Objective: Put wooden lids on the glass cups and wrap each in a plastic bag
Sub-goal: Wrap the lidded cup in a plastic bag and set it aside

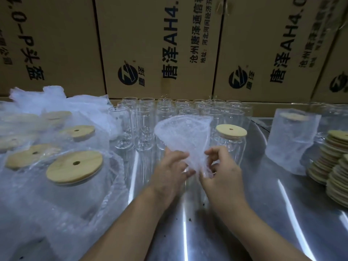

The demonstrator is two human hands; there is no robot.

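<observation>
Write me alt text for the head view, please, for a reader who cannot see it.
The left hand and right hand hold an open bubble bag over a steel table. Behind stand rows of unlidded cups and one lidded cup; bagged cups sit left, lid stacks right, cartons behind.

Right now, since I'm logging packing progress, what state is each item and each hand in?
Translucent bubble plastic bag, gripped by both hands, mouth open, empty.
Left hand, pinching the bag.
Right hand, pinching the bag.
Clear glass cup with round wooden lid, lidded, unbagged, upright.
Lidless clear glass cups, uncovered, upright.
Bagged cup at right, lidded, upright.
Bagged cups at left, lidded.
Stacked round wooden lids, unused.
</observation>
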